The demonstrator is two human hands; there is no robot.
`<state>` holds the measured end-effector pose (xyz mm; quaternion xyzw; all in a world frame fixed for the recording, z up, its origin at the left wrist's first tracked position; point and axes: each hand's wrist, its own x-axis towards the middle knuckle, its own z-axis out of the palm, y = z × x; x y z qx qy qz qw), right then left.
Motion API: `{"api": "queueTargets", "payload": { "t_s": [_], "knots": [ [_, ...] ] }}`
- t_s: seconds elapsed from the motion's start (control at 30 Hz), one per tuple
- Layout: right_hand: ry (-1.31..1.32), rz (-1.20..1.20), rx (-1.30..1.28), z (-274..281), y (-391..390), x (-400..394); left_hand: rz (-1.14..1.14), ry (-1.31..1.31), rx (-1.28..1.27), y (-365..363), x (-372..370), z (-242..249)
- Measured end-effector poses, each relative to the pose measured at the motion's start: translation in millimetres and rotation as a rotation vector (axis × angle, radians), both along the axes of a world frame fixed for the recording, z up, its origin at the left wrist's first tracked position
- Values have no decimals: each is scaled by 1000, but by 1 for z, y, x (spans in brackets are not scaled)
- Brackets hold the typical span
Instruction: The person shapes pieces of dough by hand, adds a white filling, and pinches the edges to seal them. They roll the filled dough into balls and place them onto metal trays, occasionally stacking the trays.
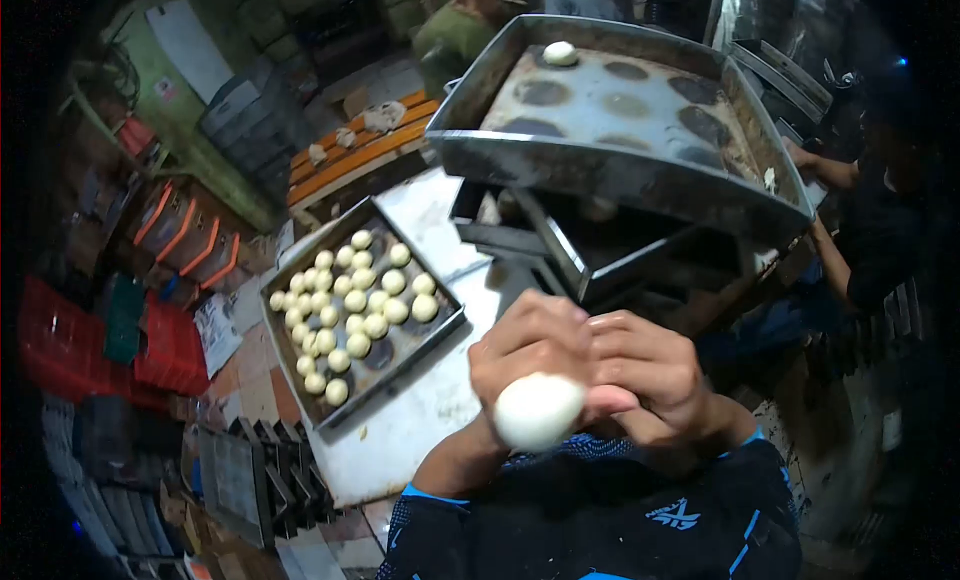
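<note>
A smooth, pale dough ball [540, 412] sticks out below my two hands, close to my chest, slightly blurred. My left hand [530, 345] is closed over the top of it with curled fingers. Pressed against the left, my right hand [648, 375] is also closed, its thumb reaching to the ball's side. Any dough inside the fingers is hidden. To the left, a metal tray [392, 382] on the white table holds many similar balls. Ahead, a larger raised tray [620, 165] has one dough ball [560, 54] in its far left corner.
The white table [372, 462] runs beneath the left tray. More dark metal pans [510, 235] sit under the raised tray. At right, another person's arm [832, 260] is beside that tray. Red crates [172, 345] and an orange slatted bench [365, 148] stand further left.
</note>
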<state>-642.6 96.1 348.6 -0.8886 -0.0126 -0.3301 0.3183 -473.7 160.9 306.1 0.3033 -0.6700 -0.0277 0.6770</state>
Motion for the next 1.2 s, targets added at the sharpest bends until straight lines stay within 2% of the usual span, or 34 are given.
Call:
{"api": "queueTargets", "payload": {
  "t_s": [0.07, 0.13, 0.17, 0.2, 0.27, 0.3, 0.33, 0.37, 0.43, 0.47, 0.53, 0.6, 0.63, 0.67, 0.73, 0.8, 0.87, 0.9, 0.93, 1.0, 1.03, 1.07, 1.1, 1.13, 1.2],
  "knots": [
    [-101, -268, -65, 7, -8, -15, -15, 138, 103, -9, 0, 5],
    [-289, -311, -214, 21, -19, -24, 144, -20, 227, -30, -7, 12],
    [-426, -271, -415, 21, -27, -16, 139, -101, 197, -44, -14, 25],
    [-380, -189, -639, 32, -40, -18, -89, -94, 189, -59, -16, 31],
    [-198, -77, -669, 55, -47, -16, -190, 43, 117, -78, -36, 36],
    [-193, -51, -784, 59, -60, -12, -208, 94, 96, -86, -45, 36],
    [-174, -31, -774, 65, -70, -10, -161, 114, 112, -87, -49, 34],
    [-158, -15, -761, 71, -80, -11, -221, 88, 159, -90, -43, 34],
    [-107, 3, -461, 83, -94, -7, -333, 35, 258, -97, -30, 40],
    [-99, 10, -309, 90, -102, -5, -325, 17, 214, -100, -26, 43],
    [-106, -64, -155, 103, -130, 5, -450, 141, 643, -80, -7, 57],
    [-14, -168, -217, 109, -173, 23, -430, 122, 597, -72, 5, 65],
    [138, -189, -266, 105, -189, 31, -471, 92, 495, -68, 8, 64],
    [445, -224, -333, 100, -200, 35, -503, 61, 390, -63, 11, 62],
    [838, -115, -356, 60, -216, 34, -565, 100, 221, -52, 9, 54],
    [877, -77, -267, 61, -213, 32, -677, 34, 177, -38, 21, 48],
    [860, -27, -305, 65, -229, 27, -683, -25, 288, -23, 32, 17],
    [844, -101, -348, 80, -220, 29, -632, -24, 408, -14, 42, -2],
    [746, -309, -414, 82, -220, 17, -583, -15, 526, -4, 55, -23],
    [596, -138, -907, 135, -224, -3, -177, 57, 825, 21, 88, -76],
    [445, -31, -972, 145, -215, -8, 145, 164, 934, 36, 108, -114],
    [287, 64, -1044, 156, -207, -13, 516, 186, 861, 50, 132, -145],
    [94, 11, -916, 149, -194, -21, 833, 43, 858, 71, 170, -171],
    [-101, -22, -779, 142, -181, -29, 1027, 128, 900, 87, 201, -193],
    [-96, -147, -839, 140, -151, -70, 1328, -48, 1121, 112, 250, -232]
  ]
}}
